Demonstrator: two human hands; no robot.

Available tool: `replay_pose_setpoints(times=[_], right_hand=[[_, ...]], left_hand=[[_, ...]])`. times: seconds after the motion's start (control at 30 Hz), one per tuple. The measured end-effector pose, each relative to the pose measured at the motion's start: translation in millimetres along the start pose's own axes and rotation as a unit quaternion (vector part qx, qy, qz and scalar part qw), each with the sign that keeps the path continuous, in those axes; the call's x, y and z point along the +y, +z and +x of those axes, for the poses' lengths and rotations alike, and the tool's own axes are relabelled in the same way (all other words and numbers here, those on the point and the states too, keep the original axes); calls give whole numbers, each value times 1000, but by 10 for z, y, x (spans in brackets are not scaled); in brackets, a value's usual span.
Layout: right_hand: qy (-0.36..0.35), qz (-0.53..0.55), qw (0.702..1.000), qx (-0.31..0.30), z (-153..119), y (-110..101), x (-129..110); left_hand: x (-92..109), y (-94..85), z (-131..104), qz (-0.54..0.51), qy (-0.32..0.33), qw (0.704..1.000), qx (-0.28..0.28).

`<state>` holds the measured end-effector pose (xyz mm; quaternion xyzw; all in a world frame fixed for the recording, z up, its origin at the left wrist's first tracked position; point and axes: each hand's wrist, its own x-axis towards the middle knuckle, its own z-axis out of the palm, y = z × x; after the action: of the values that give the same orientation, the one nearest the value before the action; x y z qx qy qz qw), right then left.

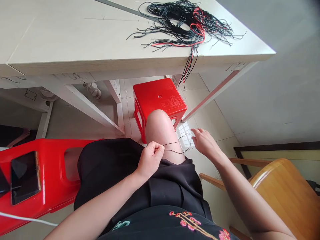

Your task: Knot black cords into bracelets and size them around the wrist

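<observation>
My left hand [151, 156] is closed in a pinch above my lap, with a thin black cord [172, 143] between thumb and forefinger. From that pinch the cord runs to the right in a slack, kinked loop over my bare knee. Close to the loop's right end is my right hand [203, 141], its fingers reaching left, with a gap between forefinger and thumb. Whether the cord touches those fingertips I cannot tell. On the table above lies a tangled bundle of black cords [172, 16] with some red ones, several ends hanging over the edge.
The white table [75, 40] spans the top. Beneath it stands a red plastic stool [157, 95], just beyond my knee. A second red stool [52, 166] at left bears a dark phone [25, 178]. A wooden chair [287, 190] stands at right, near the wall [275, 90].
</observation>
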<state>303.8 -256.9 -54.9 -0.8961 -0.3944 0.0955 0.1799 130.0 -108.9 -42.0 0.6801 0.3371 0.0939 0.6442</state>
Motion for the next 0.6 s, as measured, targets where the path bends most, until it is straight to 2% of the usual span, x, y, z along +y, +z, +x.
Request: replay_pose_setpoints(times=[0.07,0.1,0.17,0.27,0.37,0.5,0.6], right_hand=[[0,17,999,51,-81,71,-140],[-23,46,996,70,-142,135,-251],[-82,101,990,61,-263,292,-483],[-89,112,989,23,-319,479,-694],[-60,112,992,19,-178,527,-719],[-11,126,991,39,95,471,-724],[-4,125,991,44,247,417,-786]], left_hand=[[-16,8,-3,-12,-3,1000,2],[-26,12,-6,-20,-6,1000,3],[-49,17,-16,-39,-16,999,4],[-77,19,-30,-58,-33,998,5],[-66,16,-21,-85,-56,995,15],[14,-4,39,-124,-89,988,27],[84,-48,89,-147,-108,983,28]])
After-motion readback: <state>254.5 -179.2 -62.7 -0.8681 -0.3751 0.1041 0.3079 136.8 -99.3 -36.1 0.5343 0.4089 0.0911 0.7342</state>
